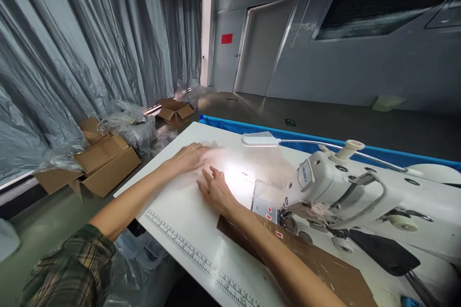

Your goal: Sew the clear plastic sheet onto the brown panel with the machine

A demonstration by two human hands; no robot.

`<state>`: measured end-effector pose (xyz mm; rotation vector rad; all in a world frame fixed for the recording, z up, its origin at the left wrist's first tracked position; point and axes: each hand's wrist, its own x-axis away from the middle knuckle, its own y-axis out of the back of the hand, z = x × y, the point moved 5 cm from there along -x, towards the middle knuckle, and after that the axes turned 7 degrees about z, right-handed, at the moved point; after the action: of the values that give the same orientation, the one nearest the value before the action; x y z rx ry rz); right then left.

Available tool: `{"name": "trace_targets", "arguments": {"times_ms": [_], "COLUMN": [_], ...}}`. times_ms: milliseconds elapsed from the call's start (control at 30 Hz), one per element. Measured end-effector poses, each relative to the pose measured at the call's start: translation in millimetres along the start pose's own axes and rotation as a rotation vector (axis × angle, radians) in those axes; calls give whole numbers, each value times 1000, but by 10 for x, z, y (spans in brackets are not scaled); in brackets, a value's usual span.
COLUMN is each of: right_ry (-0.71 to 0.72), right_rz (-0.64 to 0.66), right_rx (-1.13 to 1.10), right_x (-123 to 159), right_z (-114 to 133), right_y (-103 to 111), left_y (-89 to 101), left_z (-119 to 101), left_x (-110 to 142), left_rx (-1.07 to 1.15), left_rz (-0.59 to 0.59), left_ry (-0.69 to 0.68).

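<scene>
A thin, sheer, pale fabric (275,165) lies on the white sewing table (187,206), partly washed out by bright lamp light. My left hand (190,157) lies flat over the fabric's left side, its fingertips smeared by motion. Nearer to me, my right hand (218,193) rests on the table with fingers apart, beside the lit area; I see nothing held in it. To the right of both hands stands a white sewing machine (331,187), its needle area over the metal plate (264,208). My right forearm crosses a brown board (324,264).
A lamp (261,140) on a bent metal arm hangs over the table's far side. A printed ruler (194,252) runs along the near edge. Blue cloth (223,123) borders the back. On the floor at left are cardboard boxes (108,163) and clear plastic wrapping (129,124).
</scene>
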<state>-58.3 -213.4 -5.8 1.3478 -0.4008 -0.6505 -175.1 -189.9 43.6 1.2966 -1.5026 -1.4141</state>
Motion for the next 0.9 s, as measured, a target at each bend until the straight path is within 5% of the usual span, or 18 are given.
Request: {"name": "trace_targets", "arguments": {"times_ms": [167,400,600,900], "right_ry": [148,151,41,-22], "right_rz": [-74,-266,-314,-367], "right_rx": [-10,-31,-55,-136], "right_x": [680,1504,1837,1948], "right_z": [15,-433,-851,-997], "right_y": [82,195,85,-46], "left_y": [-172,-407,-620,-317], "left_z": [-264,-144,74,257], "left_x": [337,374,296,262], "left_rx": [74,300,437,442], "left_rz": [60,-16,-71,-138], "left_ry": [-136,-28,110,165]}}
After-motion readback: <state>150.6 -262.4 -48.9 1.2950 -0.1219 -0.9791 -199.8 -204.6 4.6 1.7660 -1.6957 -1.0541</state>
